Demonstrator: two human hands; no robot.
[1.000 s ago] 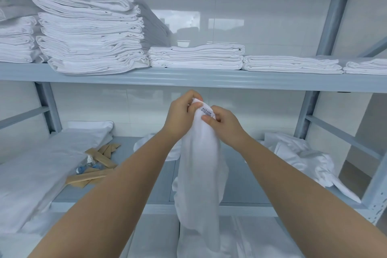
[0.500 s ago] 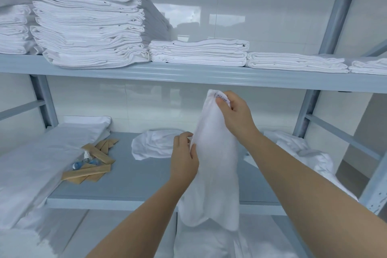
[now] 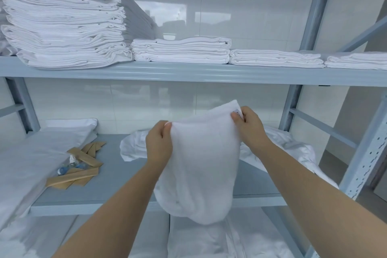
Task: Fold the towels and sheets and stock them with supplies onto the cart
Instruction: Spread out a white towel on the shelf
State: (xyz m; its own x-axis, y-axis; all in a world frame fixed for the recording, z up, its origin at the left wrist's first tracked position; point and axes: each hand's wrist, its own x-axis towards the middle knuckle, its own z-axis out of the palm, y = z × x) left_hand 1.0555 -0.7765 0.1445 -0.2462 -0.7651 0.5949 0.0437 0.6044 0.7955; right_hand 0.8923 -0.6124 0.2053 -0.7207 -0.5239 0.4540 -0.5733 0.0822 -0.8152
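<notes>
towel: white fluffy terry towel point(image 3: 201, 165) held up in front of the grey metal shelf rack point(image 3: 188, 73), top edge stretched between both hands, rest sagging down; its bottom overlaps white fabric below, edge hard to separate.
left hand: left hand point(image 3: 158, 142) pinches the towel's top-left edge, fingers curled round the cloth.
right hand: right hand point(image 3: 248, 125) pinches the top-right corner at a small printed tag point(image 3: 238, 113); tag text unreadable.
rack middle level: tan flat paper sachets point(image 3: 78, 166) left, a small bottle among them, partly hidden; rumpled white sheet point(image 3: 293, 148) behind the towel, mostly covered.
rack left: flat white bedding point(image 3: 31, 157), cut off by frame edge.
rack upper level: tall stack of folded white linens point(image 3: 62, 27), top cropped; lower folded white piles point(image 3: 182, 50) to the right, the last cut off.
</notes>
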